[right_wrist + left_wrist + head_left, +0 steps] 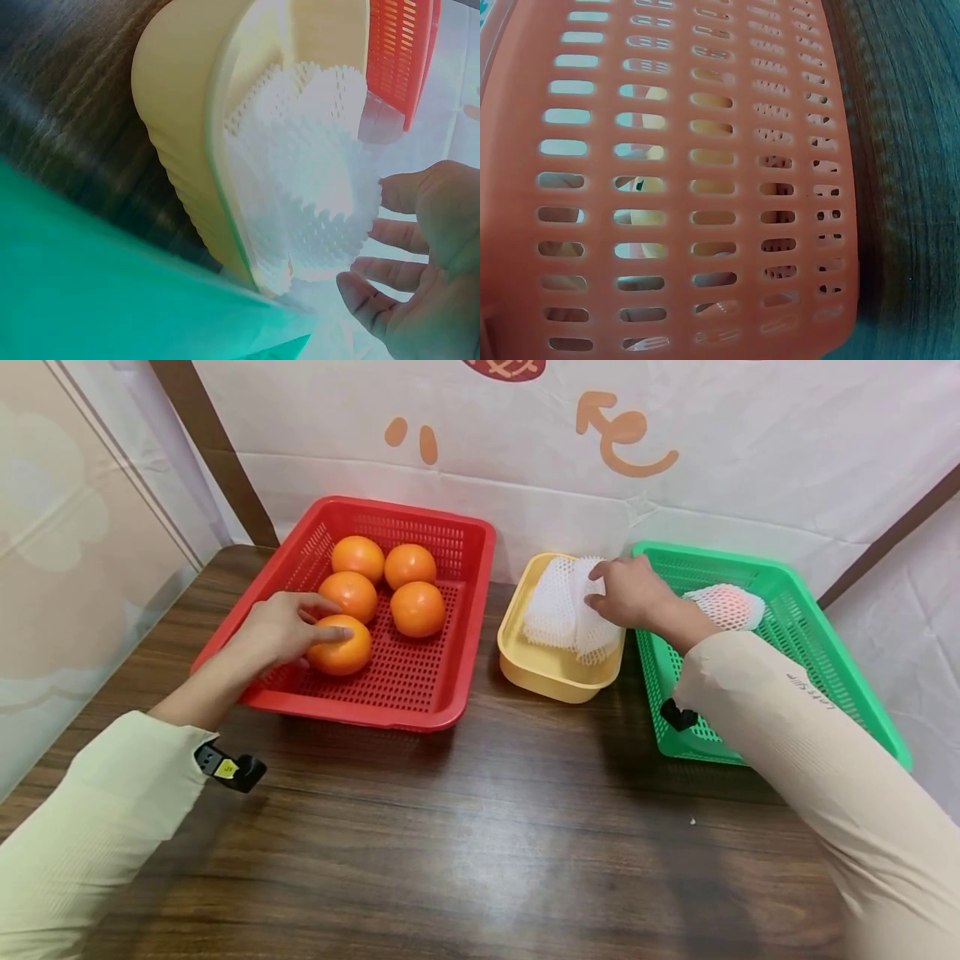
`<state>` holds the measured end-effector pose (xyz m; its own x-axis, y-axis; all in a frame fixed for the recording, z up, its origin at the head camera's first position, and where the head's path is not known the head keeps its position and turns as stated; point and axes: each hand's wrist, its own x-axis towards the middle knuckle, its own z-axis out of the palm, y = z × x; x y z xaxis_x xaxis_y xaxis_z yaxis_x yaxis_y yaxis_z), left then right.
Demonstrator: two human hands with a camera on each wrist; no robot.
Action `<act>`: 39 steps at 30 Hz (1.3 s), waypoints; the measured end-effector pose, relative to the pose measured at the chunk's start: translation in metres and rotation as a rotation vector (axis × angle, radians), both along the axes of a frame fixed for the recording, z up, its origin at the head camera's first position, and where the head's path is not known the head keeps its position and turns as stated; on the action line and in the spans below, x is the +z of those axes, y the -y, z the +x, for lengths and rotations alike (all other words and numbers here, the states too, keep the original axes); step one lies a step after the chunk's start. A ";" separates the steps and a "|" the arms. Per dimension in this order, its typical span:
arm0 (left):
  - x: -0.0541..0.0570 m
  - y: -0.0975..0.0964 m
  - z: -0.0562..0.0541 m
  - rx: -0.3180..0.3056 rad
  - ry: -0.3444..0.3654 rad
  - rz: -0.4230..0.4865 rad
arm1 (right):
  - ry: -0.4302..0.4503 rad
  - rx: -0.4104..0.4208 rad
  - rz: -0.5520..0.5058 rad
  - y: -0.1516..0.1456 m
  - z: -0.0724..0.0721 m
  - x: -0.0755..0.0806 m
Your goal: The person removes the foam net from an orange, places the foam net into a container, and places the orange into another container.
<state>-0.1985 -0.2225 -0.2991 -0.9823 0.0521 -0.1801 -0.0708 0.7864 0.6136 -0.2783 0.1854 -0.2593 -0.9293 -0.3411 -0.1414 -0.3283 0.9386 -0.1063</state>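
Note:
In the head view my left hand (281, 628) grips the nearest orange (341, 646) inside the red basket (465, 635), thumb across its front and fingers over its far side. Several other oranges (418, 609) lie around it. My right hand (633, 589) is over the yellow tub (558, 681), its fingertips at the edge of the white foam net sleeves (551, 606) piled there. From the right wrist, the fingers (390, 274) appear spread and loosely bent beside the net sleeves (315, 172). The left wrist view is filled by the basket's slotted wall (675, 202), which mostly hides that hand.
At the right stands a green basket (832, 643) with a fruit in a white foam net (727, 606), partly behind the right forearm. The baskets and tub sit on a dark wooden table (480, 827). A printed white cloth (525, 452) hangs behind them.

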 end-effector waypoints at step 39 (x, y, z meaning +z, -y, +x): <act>0.029 -0.054 0.007 -0.065 -0.235 0.157 | 0.004 -0.091 -0.165 -0.140 -0.001 0.019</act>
